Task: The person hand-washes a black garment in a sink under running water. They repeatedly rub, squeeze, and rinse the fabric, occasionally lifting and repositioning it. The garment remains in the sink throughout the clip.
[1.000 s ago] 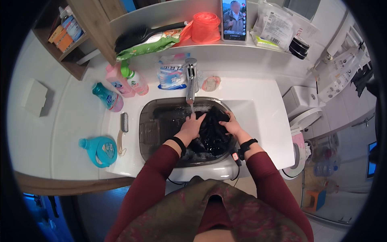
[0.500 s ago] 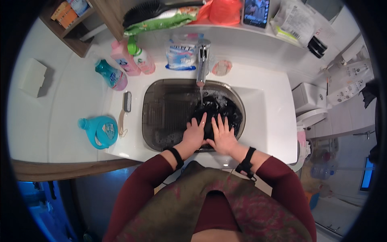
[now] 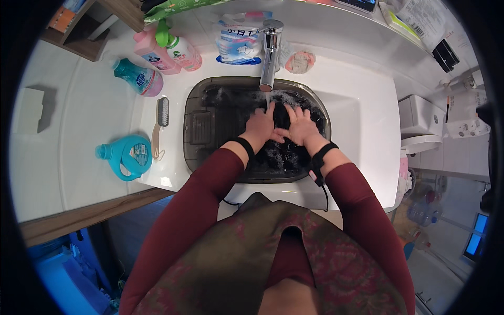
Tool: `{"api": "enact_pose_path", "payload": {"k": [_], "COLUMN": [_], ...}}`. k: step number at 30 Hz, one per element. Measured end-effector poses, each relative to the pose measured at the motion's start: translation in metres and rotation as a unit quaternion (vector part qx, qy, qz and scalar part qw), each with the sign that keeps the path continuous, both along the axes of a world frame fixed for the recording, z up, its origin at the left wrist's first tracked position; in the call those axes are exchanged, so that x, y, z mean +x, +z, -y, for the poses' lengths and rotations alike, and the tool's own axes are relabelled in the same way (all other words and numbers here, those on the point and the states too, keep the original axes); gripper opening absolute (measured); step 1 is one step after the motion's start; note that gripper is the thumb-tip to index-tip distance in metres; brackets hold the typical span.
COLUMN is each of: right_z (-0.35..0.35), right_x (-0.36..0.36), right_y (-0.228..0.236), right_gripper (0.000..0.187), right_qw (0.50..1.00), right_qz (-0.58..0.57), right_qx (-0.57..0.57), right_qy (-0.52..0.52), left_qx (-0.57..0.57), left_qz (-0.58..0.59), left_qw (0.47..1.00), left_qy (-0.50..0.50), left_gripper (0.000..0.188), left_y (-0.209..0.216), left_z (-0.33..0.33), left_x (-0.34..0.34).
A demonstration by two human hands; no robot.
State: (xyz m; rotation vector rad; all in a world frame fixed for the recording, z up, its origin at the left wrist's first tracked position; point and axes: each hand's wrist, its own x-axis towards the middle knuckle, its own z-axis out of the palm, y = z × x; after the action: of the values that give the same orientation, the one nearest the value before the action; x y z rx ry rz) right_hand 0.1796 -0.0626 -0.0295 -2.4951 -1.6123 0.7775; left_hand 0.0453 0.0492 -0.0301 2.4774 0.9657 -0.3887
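Observation:
A dark, see-through plastic basin sits in the white sink, with sudsy water and a black cloth inside. The tap runs a thin stream down beside my left hand. My left hand rests on the wet cloth, forefinger and thumb stretched out, its other fingers partly hidden. My right hand lies flat on the same cloth, fingers spread. The thumbs come close together between the hands. Both palms face down, and neither hand grips the cloth as far as I can see.
Left of the basin stand a teal detergent jug, a scrubbing brush, a teal-and-purple bottle and pink bottles. Behind are a detergent pouch and a pinkish soap-like piece. A shelf runs above.
Both hands have pushed farther away over the cloth, toward the tap. The cloth has spread wider through the water. The view has tilted down, so the shelf shows less.

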Motion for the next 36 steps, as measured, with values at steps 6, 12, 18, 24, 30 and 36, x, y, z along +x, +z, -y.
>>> {"api": "enact_pose_path", "payload": {"k": [6, 12, 18, 24, 30, 36], "right_z": [-0.017, 0.022, 0.003, 0.002, 0.046, 0.056], "right_x": [0.04, 0.017, -0.065, -0.11, -0.015, 0.013], "right_y": [-0.011, 0.031, 0.049, 0.033, 0.023, -0.014], "right_gripper": [0.088, 0.063, 0.051, 0.057, 0.037, 0.057], "right_qw": [0.985, 0.859, 0.885, 0.885, 0.851, 0.62], "right_qz": [-0.127, -0.425, -0.226, -0.324, -0.233, -0.618], "right_qx": [0.094, 0.186, 0.382, 0.313, 0.369, 0.104], "right_qy": [-0.063, -0.216, -0.137, -0.116, -0.291, -0.472], "left_qx": [-0.047, -0.201, -0.236, 0.014, 0.076, 0.077], "left_qz": [0.02, 0.223, 0.354, 0.279, 0.115, 0.169], "left_qw": [0.998, 0.937, 0.867, 0.959, 0.99, 0.982], "left_qy": [0.047, 0.176, 0.261, -0.04, 0.02, 0.019], "left_gripper": [0.112, 0.074, 0.115, 0.143, 0.13, 0.107], "left_y": [0.016, 0.012, 0.047, 0.067, 0.05, 0.049], "left_z": [-0.005, 0.002, -0.004, 0.022, 0.036, 0.04], "left_x": [-0.01, -0.08, -0.128, -0.113, -0.083, -0.102]}}
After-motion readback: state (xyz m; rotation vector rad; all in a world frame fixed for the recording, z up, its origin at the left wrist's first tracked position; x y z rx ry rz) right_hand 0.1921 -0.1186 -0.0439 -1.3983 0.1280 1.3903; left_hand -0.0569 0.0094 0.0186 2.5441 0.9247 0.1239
